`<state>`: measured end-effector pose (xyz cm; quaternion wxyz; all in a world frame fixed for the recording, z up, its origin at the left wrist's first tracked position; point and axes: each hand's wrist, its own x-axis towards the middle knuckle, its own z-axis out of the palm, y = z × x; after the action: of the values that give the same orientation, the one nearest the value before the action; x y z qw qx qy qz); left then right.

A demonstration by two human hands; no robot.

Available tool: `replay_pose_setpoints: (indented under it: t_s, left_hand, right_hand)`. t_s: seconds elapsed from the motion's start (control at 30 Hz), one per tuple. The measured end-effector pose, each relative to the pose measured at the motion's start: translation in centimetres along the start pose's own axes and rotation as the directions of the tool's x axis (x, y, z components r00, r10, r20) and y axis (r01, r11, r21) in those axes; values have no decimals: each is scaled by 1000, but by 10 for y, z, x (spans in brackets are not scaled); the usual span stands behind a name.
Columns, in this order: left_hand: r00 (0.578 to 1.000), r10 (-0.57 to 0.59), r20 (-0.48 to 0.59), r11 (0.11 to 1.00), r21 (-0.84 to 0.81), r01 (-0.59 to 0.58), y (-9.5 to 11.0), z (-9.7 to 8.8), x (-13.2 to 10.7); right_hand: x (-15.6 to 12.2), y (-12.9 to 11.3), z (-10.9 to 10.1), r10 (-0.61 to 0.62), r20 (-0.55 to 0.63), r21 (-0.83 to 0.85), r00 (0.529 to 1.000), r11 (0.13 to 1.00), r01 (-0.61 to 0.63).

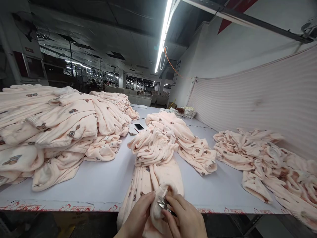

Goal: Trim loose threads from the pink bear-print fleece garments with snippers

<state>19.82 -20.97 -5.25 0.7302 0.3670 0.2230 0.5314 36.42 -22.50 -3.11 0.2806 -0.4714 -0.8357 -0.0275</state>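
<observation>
A pale pink fleece garment [153, 172] with small brown bear prints hangs over the near edge of the white table [99, 181]. My left hand [138, 215] pinches the garment's hem at the table edge. My right hand [184, 218] is closed on small metal thread snips [163, 204], whose blades touch the fabric beside my left fingers. Behind it, a pile of the same garments [170, 138] runs up the middle of the table.
A tall stack of folded pink garments [49, 129] fills the left of the table. A loose heap of them [267, 162] lies at the right, by a striped fabric wall [260, 96]. A black phone [139, 126] lies farther back.
</observation>
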Motion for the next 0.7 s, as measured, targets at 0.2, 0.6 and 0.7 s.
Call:
replay_pose_setpoints:
  t_s: [0.2,0.6,0.7]
  left_hand:
    - [999,24,23,979,200,-28,6,10,1]
    - [993,110,-50,647,762,-33,-13,-47,66]
    - [991,112,-78,683,730,-20,-24,-67,98]
  right_hand:
    - [-4,7,-1,100,-51,69,994,993,-96]
    - [13,69,102,346,-82,549,935,798,-247]
    - [35,86,121,365,-84,572,927,780,-255]
